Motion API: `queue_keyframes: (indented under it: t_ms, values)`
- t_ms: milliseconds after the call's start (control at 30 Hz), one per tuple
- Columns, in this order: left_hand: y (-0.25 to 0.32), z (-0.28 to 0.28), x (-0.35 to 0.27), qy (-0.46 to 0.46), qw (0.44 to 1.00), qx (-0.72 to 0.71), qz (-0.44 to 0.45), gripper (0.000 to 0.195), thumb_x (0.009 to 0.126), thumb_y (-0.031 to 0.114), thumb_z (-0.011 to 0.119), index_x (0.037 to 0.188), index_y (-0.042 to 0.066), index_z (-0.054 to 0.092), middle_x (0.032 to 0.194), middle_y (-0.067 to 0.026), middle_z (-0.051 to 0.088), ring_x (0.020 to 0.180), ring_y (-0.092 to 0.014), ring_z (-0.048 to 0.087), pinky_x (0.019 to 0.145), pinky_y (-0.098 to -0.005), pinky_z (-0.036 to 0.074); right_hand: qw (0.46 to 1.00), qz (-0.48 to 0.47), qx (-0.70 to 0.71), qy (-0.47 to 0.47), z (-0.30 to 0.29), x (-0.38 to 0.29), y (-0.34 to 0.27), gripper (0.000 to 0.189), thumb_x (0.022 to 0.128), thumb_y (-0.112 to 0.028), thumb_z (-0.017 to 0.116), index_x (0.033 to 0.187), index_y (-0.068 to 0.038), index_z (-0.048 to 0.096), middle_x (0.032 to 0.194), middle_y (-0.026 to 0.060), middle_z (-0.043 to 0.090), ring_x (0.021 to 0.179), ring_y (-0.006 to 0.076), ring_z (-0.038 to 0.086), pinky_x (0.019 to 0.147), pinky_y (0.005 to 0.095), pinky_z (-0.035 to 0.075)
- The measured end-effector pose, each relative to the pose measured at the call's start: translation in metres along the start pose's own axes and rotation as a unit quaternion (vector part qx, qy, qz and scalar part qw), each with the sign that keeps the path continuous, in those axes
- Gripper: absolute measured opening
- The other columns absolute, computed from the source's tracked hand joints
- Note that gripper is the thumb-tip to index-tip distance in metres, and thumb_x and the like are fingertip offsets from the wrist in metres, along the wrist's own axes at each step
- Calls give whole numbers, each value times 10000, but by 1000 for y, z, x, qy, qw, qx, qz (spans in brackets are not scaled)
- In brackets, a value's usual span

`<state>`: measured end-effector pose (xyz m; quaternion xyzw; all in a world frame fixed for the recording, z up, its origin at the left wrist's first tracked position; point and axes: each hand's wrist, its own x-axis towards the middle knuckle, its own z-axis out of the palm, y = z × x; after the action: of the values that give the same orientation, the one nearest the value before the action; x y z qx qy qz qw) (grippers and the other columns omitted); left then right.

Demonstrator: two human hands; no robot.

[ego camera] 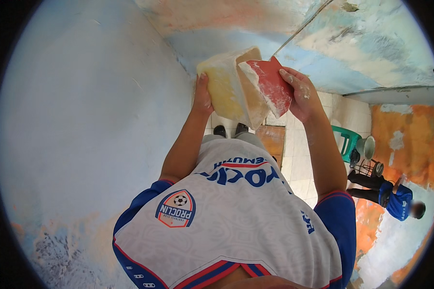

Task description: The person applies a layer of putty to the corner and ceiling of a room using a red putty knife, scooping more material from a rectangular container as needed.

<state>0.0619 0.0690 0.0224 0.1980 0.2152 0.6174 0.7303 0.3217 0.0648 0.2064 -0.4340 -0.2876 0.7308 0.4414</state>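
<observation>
My left hand (203, 94) grips the side of a yellowish-white plastic container (226, 88), its thumb on the outer wall. The container is tilted with its opening towards the right and is smeared with a white paste. In my right hand (302, 92) is a red flat plastic spreader (271, 85), held by its right edge at the mouth of the container. White paste coats the spreader's left edge, and thinner smears lie over its red face. Some paste also sticks to the fingers and back of my right hand.
A pale blue painted wall (94, 108) rises close on the left; another patchy wall (369, 43) stands ahead. On the right are a green plastic chair (345, 142), a metal pot (366, 147) and another person (398, 197) in blue. A wooden board (271, 139) lies on the tiled floor near my feet.
</observation>
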Motion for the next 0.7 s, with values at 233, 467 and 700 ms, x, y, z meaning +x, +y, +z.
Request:
queue_keyframes:
  t_ms: [233, 467, 700]
  values:
    - [17, 4, -8, 17, 998, -60, -3, 839, 965, 736, 479, 1505, 94, 458, 1460, -109, 565, 1306, -278, 585, 1091, -461, 502, 995, -89, 31, 27, 5, -9, 17, 315, 1015, -113, 617, 1291, 30, 566, 1175, 117, 680, 1047, 179, 676, 929, 320, 552]
    - [34, 13, 4, -54, 993, -93, 53, 883, 936, 797, 438, 1553, 165, 417, 1523, -105, 514, 1373, -295, 532, 1100, -505, 495, 930, -322, -155, 90, 47, -50, -2, 318, 1010, -61, 616, 1316, -11, 548, 1206, 109, 672, 1052, 155, 667, 938, 322, 549]
    - [32, 30, 10, -64, 996, -52, 37, 918, 920, 824, 424, 1560, 167, 402, 1551, -110, 477, 1390, -302, 506, 1125, -494, 468, 655, -414, -632, 8, 82, -40, 21, 365, 933, -102, 687, 1294, -155, 678, 842, 58, 672, 770, 233, 675, 723, 405, 517]
